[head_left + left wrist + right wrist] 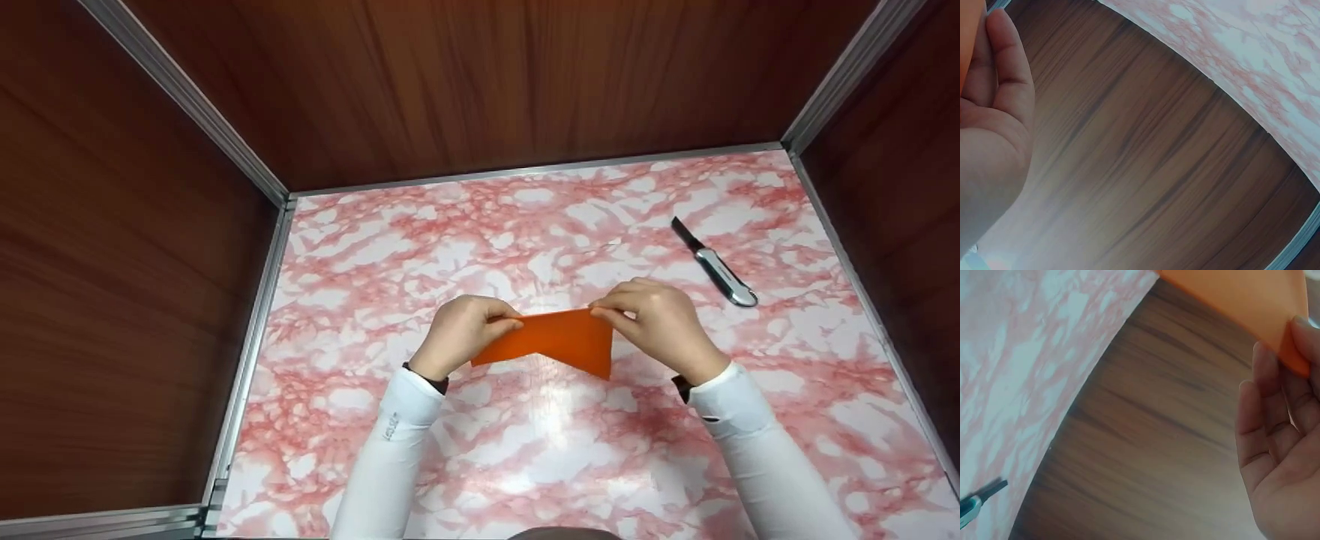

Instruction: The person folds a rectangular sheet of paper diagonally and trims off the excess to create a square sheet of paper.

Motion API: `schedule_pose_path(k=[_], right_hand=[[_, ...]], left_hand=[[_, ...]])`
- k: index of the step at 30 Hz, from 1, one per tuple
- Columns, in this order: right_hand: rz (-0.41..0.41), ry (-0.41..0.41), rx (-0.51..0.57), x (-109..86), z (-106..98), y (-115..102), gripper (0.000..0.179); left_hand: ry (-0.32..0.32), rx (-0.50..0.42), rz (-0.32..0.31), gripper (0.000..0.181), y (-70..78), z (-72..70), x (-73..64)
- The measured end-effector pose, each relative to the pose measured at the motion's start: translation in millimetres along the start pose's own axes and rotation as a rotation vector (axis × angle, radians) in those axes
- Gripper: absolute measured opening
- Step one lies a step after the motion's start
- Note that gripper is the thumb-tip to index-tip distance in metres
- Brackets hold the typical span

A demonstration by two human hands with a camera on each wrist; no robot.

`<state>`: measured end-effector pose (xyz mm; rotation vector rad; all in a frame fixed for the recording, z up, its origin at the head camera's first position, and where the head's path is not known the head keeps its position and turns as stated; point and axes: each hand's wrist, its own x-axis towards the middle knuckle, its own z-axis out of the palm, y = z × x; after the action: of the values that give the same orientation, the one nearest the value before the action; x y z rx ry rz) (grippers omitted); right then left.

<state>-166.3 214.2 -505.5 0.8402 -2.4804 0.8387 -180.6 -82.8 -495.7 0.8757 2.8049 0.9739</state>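
Note:
An orange piece of paper (564, 334), notched along its lower edge, is held up between both hands in the head view. My left hand (469, 330) pinches its upper left part between thumb and fingers. At the upper right corner, my right hand (657, 321) pinches it the same way. The right wrist view shows the orange paper (1247, 304) under the thumb, with the other fingers of the right hand (1286, 439) loosely bent. Only a strip of the orange paper (968, 39) appears beside the left hand (999, 118) in the left wrist view.
A folding knife (716, 266) with its blade out lies on the red-and-white marbled table (420, 247), beyond the right hand. Brown wood-grain panels (480, 90) with metal edging stand at the back, left and right.

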Motion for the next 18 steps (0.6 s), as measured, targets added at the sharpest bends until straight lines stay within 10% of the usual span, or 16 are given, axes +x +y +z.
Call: schedule_pose_path(k=[8,18], right_hand=[[0.126,-0.025,0.144,-8.4,-0.2,6.3,0.012],[0.507,-0.137,0.539,-14.6,13.4,2.3,0.022]], left_hand=[[-0.005,-0.01,-0.023,0.01,-5.2,-3.0,-0.6],[0.001,-0.014,-0.039,0.01,-6.4,-2.3,-2.2]])
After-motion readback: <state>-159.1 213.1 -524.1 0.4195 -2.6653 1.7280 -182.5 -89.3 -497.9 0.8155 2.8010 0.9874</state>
